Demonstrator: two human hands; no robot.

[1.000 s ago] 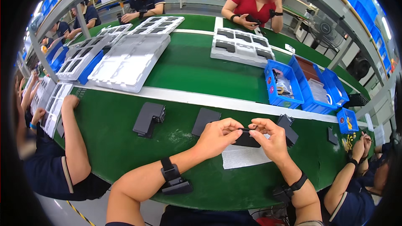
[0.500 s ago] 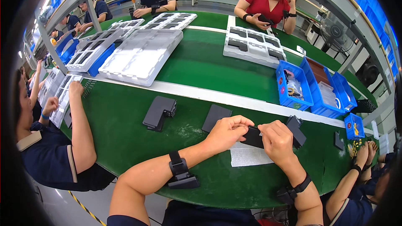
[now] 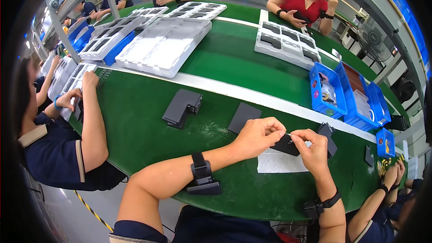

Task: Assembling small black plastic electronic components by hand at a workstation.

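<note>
the left hand (image 3: 258, 132) is curled nearly closed, its thumb and forefinger pinched on what looks like a thin, pale sliver or strip end at the top edge of a small dark flat part (image 3: 286, 145); what exactly is pinched is too small to tell. the right hand (image 3: 312, 148) is likewise closed down, its fingertips brought against the same edge from the other side, so that the part is steadied between the two hands just above the desk (image 3: 135, 126), probably so that fine work can be done at close range with both wrists braced. the part is seen as a matte black, thin rectangular piece, tilted slightly and partly covered by the fingers. it is held over a white sheet (image 3: 279, 163) laid flat on the green surface, which seems placed there as a clean backing for the work. just beside the right hand another dark piece (image 3: 329, 135) is propped, and to the left a flat dark panel (image 3: 244, 117) and a small stack of dark panels (image 3: 182, 107) are laid within easy reach, apparently as stock kept to hand. farther out, blue bins (image 3: 330, 96) are set along the white strip, and white moulded trays (image 3: 164, 47) are stacked across the desk. a neighbour's arm (image 3: 92, 121) is rested on the desk edge at the left.
</note>
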